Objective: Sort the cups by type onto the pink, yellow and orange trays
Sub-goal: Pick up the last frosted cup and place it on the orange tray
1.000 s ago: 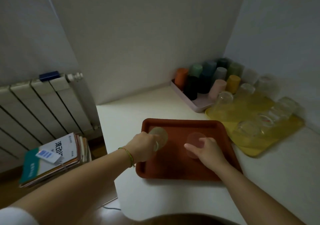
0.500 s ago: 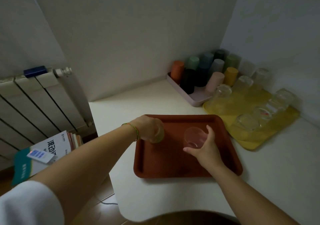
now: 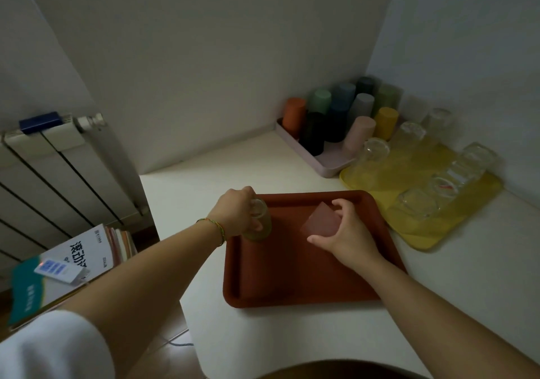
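Note:
An orange tray [image 3: 292, 285] lies on the white table in front of me. Over its far left corner my left hand [image 3: 236, 216] grips a greenish translucent cup [image 3: 261, 226]. My right hand [image 3: 347, 234] holds a pinkish translucent cup [image 3: 320, 223], tilted, above the tray's far middle. At the back right a pink tray [image 3: 324, 162] carries several opaque coloured cups [image 3: 361, 131] standing upside down. Beside it a yellow tray [image 3: 473, 206] bears several clear glass cups [image 3: 374, 156], also upside down.
The white table [image 3: 321, 337] sits in a wall corner. A radiator [image 3: 58, 168] stands to the left, with a stack of books [image 3: 67, 264] below it on the floor. The table's left edge runs just beside the orange tray.
Both hands moved toward the far side of the orange tray with their cups. The pinkish cup has tipped over from mouth-facing to tilted, and the greenish cup now stands nearly upright at the tray's corner.

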